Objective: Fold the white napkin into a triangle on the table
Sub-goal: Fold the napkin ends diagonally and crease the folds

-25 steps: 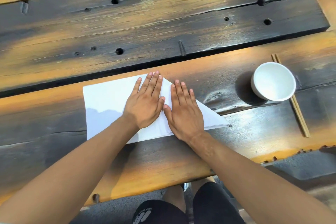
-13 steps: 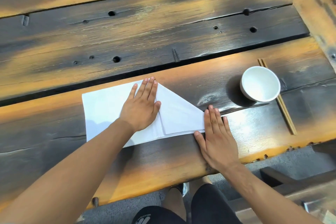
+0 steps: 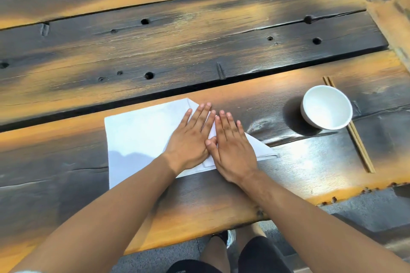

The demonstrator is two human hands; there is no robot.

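The white napkin lies flat on the near plank of the dark wooden table, close to the edge where the person sits. Its right part is folded over, so the right side runs down in a slanted edge to a sharp corner that points to the right. The left hand and the right hand both rest palm down on the folded part, side by side, with the thumbs touching each other. The fingers of both hands are stretched out flat and press on the cloth; they do not grasp anything. To the right, well apart from the napkin, stands a white bowl, and a pair of chopsticks lies just behind it.
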